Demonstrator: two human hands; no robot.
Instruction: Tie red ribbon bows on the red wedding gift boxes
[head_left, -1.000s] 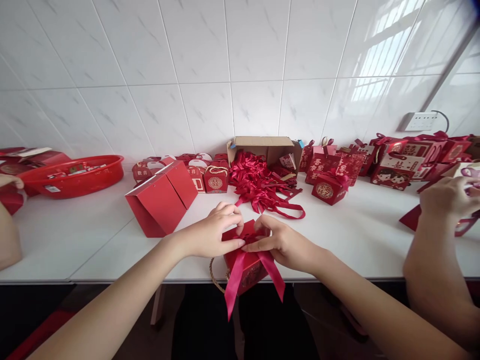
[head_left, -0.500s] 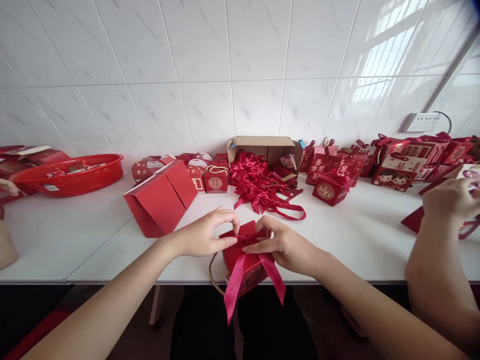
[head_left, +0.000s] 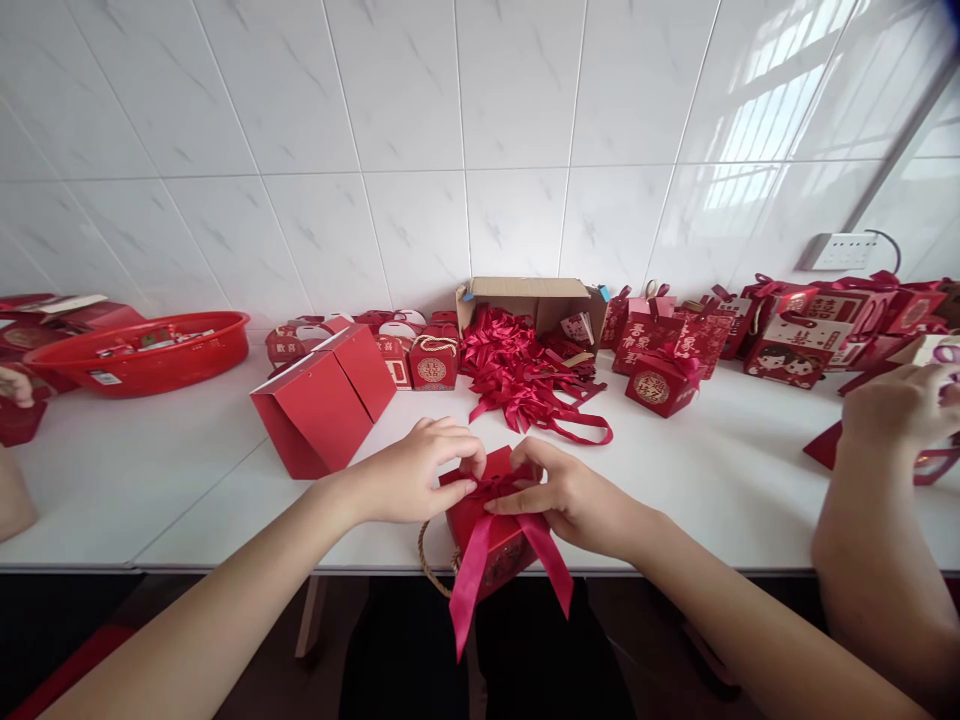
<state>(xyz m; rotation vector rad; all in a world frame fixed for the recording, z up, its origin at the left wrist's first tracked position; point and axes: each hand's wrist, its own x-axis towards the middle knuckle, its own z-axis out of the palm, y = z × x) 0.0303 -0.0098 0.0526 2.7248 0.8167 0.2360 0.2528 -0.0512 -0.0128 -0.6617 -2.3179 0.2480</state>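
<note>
Since the earliest frame, the left hand has been drawn slightly away from the right fingertips, toward 9 o'clock, while the right hand has barely been shifted. On the near edge of the table, at 6 o'clock, the box is set under both hands, its cord hanging at 8 o'clock. The ribbon is pinched at the knot by the right thumb and forefinger; the left fingers are curled at its other side, but whether it is gripped there cannot be told. Its tails are hung toward 5 and 7 o'clock. As a judgement, the knot is best held down firmly while the loops are eased out evenly, with the satin kept flat and the card top not dented.
</note>
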